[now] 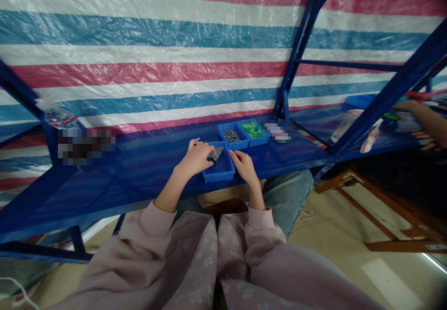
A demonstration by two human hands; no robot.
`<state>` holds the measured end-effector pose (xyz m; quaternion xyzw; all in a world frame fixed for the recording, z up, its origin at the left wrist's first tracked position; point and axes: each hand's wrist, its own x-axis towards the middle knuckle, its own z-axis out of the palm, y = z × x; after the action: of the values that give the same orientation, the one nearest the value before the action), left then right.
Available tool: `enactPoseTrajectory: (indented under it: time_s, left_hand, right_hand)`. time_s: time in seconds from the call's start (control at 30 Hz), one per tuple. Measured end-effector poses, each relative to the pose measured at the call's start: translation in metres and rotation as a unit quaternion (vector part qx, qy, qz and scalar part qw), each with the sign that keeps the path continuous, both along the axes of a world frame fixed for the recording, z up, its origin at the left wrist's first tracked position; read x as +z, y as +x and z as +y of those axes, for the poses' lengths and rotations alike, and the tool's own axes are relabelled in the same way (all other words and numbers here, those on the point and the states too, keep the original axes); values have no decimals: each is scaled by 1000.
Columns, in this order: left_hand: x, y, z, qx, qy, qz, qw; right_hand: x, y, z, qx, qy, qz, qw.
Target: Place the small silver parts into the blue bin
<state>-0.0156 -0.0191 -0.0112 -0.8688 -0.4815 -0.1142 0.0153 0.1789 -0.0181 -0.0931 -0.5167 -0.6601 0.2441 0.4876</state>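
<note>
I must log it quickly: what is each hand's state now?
Left hand: closed on small dark parts.
Right hand: on the tray edge; grip cannot be told.

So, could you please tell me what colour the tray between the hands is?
Blue, clearest in the head view: the tray.

We cannot make out the small dark parts (217, 153) under our left hand (196, 158); its fingers cover some. Pixel blur hides two patches on the blue shelf (146, 170), one at left (85, 145), one beside the trays (277, 131). A co-worker's arm (428, 121) is cut off at the right edge.
</note>
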Motion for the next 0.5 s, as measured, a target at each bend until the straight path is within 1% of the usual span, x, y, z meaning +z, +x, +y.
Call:
enactPoseTrajectory:
  time_s: [0.2, 0.3, 0.5]
  left_hand:
    - [-2, 3, -1, 6, 13, 11, 1000]
    - [0, 5, -4, 8, 15, 15, 1000]
    - [7, 16, -15, 49, 23, 55, 997]
  right_hand:
    - [0, -1, -1, -3, 2, -4, 1000]
    - [0, -1, -1, -4, 4, -6, 1000]
    - [0, -1, -1, -4, 1, -5, 1000]
